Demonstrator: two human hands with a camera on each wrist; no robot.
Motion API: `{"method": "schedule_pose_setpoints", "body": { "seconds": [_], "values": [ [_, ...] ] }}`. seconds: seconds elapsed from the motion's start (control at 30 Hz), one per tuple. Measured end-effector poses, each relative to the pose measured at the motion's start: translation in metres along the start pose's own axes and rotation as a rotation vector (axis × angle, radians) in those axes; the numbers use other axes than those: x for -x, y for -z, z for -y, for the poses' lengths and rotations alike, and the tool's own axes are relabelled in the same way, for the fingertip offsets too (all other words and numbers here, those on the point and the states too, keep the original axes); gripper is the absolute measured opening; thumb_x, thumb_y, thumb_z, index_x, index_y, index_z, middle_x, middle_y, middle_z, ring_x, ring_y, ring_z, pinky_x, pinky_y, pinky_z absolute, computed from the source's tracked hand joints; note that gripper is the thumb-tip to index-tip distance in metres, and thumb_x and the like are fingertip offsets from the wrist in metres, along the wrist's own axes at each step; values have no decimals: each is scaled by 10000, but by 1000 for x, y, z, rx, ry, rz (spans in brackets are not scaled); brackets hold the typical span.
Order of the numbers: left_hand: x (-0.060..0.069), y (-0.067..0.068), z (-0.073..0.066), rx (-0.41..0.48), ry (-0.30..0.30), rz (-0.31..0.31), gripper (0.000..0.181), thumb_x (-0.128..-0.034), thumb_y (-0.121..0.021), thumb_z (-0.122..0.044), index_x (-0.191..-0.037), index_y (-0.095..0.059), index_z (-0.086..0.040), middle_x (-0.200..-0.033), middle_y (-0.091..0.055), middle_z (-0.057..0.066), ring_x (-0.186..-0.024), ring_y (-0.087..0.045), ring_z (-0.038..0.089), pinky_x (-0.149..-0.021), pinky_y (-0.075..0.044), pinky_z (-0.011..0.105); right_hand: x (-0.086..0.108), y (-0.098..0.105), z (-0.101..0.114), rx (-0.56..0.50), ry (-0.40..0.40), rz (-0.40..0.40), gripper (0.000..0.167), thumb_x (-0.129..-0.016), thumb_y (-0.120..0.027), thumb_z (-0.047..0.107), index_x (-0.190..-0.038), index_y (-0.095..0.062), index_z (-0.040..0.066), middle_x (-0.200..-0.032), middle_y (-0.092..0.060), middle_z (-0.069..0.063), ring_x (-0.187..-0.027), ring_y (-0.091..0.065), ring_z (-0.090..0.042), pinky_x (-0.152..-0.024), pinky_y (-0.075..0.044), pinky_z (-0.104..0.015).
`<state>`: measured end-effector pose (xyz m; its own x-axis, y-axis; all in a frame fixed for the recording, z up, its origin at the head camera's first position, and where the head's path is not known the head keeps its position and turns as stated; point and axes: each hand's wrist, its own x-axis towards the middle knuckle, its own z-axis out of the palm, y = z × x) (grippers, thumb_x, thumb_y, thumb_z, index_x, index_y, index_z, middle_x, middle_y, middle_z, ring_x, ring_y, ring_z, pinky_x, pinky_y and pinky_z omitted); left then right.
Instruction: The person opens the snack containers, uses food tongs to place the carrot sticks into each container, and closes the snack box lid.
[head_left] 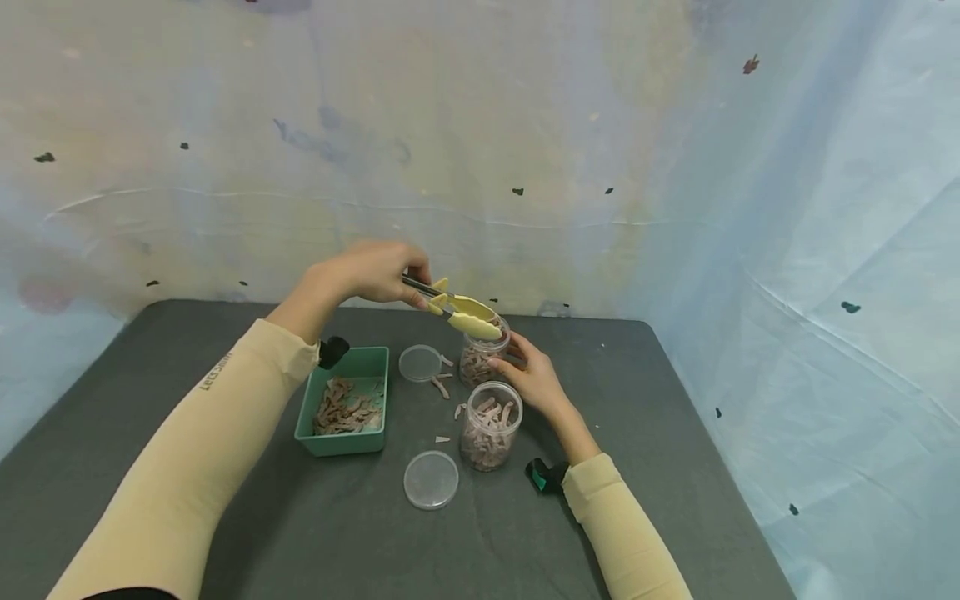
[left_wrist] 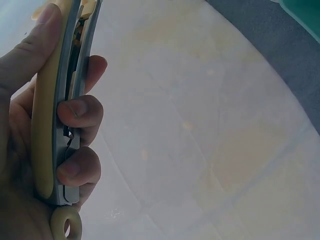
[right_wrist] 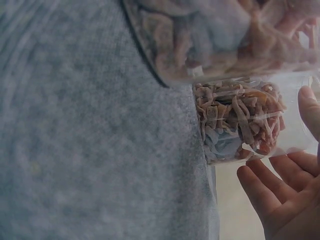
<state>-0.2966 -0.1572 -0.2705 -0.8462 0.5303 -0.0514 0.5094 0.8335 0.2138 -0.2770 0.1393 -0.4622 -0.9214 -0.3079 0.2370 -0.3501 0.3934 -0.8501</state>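
Observation:
My left hand (head_left: 378, 271) grips yellow-tipped tongs (head_left: 472, 319) by their handles, fingers curled round them; the left wrist view shows the tongs' yellow-and-metal handle (left_wrist: 46, 115) in the palm. The tong heads are at the mouth of the far clear jar (head_left: 478, 364), which holds brownish strips. My right hand (head_left: 534, 379) holds that jar from the right, thumb on the near side and fingers round the far side (right_wrist: 287, 185). Nearer me stands a second clear jar (head_left: 489, 433), filled with similar strips and lidless. Whether a strip is between the tong tips is unclear.
Left of the jars sits a green tray (head_left: 345, 446) with more strips (head_left: 347, 408) in it. Two clear lids lie flat, a far lid (head_left: 420, 363) and a near lid (head_left: 431, 480). Some loose strips (head_left: 441, 385) lie on the dark table (head_left: 337, 525).

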Motion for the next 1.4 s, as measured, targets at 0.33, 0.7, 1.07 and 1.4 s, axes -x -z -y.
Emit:
{"method": "schedule_pose_setpoints", "body": {
  "seconds": [0.33, 0.7, 1.07, 1.4],
  "values": [
    [1, -1, 0, 1, 20, 4, 356, -904, -814, -453, -1151, -729, -211, -1211, -700, 7, -1113, -653, 251, -909, -504, 530, -1, -1, 2, -3, -7, 6, 684, -1005, -729, 229, -1581, -412, 41, -1508, -529, -219, -1381, -536, -377, -1067, -497, -461],
    [18, -6, 12, 33, 8, -84, 427, -901, -825, -433, -1203, -711, -153, -1244, -694, 60, -1144, -651, 300, -927, -505, 545, -2, 0, -2, -21, 15, 2, 632, -1002, -732, 204, -1554, -461, 57, -1491, -554, -198, -1358, -563, -362, -1053, -508, -457],
    [81, -38, 35, 97, 116, -323, 522, -939, -791, -419, -1317, -658, -85, -1286, -648, 115, -1154, -639, 346, -879, -518, 566, -1, 6, -9, -37, 33, 6, 617, -1005, -726, 184, -1540, -468, 17, -1517, -528, -214, -1384, -533, -381, -1076, -485, -481],
    [140, -73, 56, 169, 381, -438, 897, -910, -671, -695, -1501, -519, -37, -1317, -546, 182, -911, -586, 320, -637, -468, 478, 4, 14, -16, 6, 24, 5, 580, -1024, -702, 277, -1534, -492, 99, -1524, -531, -150, -1382, -533, -357, -1091, -475, -490]
  ]
}}
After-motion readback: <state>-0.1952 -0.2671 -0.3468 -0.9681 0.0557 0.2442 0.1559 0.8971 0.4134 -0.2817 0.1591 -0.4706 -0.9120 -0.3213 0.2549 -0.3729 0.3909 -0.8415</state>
